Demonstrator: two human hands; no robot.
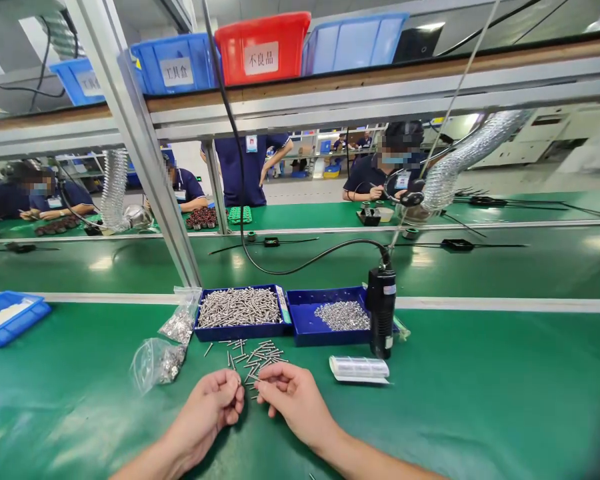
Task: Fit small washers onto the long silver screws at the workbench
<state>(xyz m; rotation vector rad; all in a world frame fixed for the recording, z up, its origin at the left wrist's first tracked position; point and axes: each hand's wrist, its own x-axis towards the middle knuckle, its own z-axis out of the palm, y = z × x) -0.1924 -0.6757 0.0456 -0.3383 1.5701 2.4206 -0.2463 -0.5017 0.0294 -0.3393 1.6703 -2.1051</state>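
My left hand (213,407) is closed in a pinch at the front of the bench; whatever sits between its fingertips is too small to make out. Close beside it, my right hand (297,400) pinches what looks like a thin metal screw, partly hidden by the fingers. A scatter of loose screws (265,353) lies on the green mat just beyond both hands. Behind these stands a blue tray (245,331) heaped with screws. To its right, another blue tray (303,325) holds small shiny metal pieces, perhaps nuts.
A black electric screwdriver (381,313) hangs upright by the right tray. Below it lies a roll of clear labels or film (360,369). Two plastic bags of metal parts (153,363) rest left. A metal post (145,153) rises behind. Co-workers sit across the benches.
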